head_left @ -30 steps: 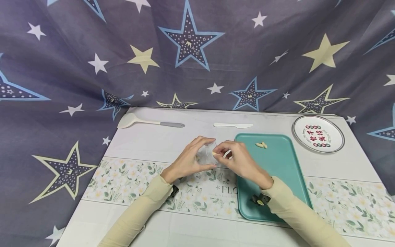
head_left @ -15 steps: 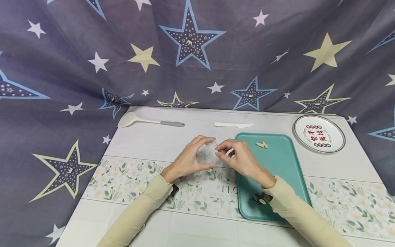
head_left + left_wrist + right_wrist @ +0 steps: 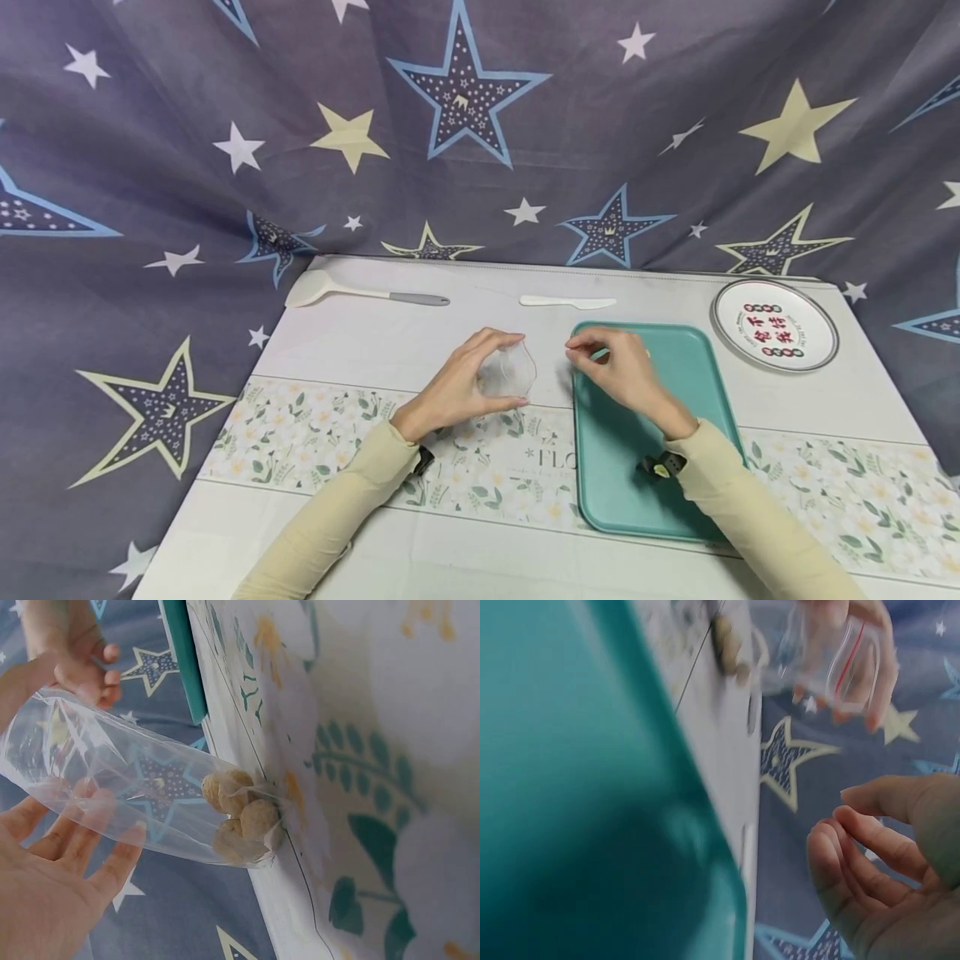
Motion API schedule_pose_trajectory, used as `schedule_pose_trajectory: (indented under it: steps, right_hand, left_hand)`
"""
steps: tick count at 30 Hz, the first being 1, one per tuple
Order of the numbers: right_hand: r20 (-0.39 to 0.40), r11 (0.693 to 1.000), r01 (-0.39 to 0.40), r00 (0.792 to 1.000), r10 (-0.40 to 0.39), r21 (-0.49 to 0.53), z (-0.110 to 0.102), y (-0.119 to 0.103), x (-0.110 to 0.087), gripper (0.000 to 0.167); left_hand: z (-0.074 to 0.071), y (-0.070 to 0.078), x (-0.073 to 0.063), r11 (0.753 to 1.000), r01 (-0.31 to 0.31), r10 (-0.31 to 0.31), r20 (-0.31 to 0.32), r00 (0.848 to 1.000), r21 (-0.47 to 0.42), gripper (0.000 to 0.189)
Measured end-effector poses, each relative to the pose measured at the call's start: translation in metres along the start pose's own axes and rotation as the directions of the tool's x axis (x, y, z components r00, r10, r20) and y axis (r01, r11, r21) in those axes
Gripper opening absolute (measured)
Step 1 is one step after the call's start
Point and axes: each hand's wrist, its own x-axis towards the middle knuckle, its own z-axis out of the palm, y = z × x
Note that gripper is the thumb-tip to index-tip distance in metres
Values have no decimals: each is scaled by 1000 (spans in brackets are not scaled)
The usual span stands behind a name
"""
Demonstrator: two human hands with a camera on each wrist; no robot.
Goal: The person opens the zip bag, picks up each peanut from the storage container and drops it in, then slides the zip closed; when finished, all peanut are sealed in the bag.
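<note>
My left hand (image 3: 453, 385) holds a clear plastic zip bag (image 3: 510, 371) upright, thumb and fingers spread round its mouth. In the left wrist view, several tan, peanut-like pieces (image 3: 244, 817) lie at the bottom of the bag (image 3: 150, 772). A red seal line near the bag's mouth shows in the right wrist view. To the right of the bag, my right hand (image 3: 618, 371) is over the left edge of the teal tray (image 3: 630, 500). Its fingers are loosely bent, and nothing shows between thumb and fingertips (image 3: 844, 814). The cream pieces on the tray are mostly hidden behind this hand.
A spatula (image 3: 367, 293) with a grey handle end lies at the back left. Behind the bag is a white knife (image 3: 566, 302). A dark-rimmed white plate (image 3: 813, 333) sits right of the tray. A star-patterned curtain (image 3: 480, 200) hangs along the table's back edge.
My right hand let go of a small cream piece at the bag's mouth, then drew back rightward over the tray, covering the pieces there. The left hand and bag have stayed in place.
</note>
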Motion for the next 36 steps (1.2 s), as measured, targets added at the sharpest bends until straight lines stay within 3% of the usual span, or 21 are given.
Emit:
schedule_pose_trajectory:
  steps: [7, 19, 30, 36]
  right_hand:
    - [-36, 999, -31, 999, 30, -27, -10, 32, -3, 13]
    - [-88, 991, -96, 992, 88, -92, -29, 67, -7, 13]
    - [-132, 973, -139, 984, 116, -182, -44, 84, -13, 15]
    - [-118, 964, -166, 983, 143, -209, -49, 86, -15, 14]
  left_hand:
    - [1, 1, 1, 1000, 11, -11, 9, 1000, 6, 85]
    - [0, 0, 0, 1000, 14, -14, 6, 1000, -2, 85]
    - [-1, 1, 0, 1000, 13, -13, 5, 1000, -6, 85]
    - [-1, 1, 0, 1000, 12, -12, 10, 1000, -4, 85]
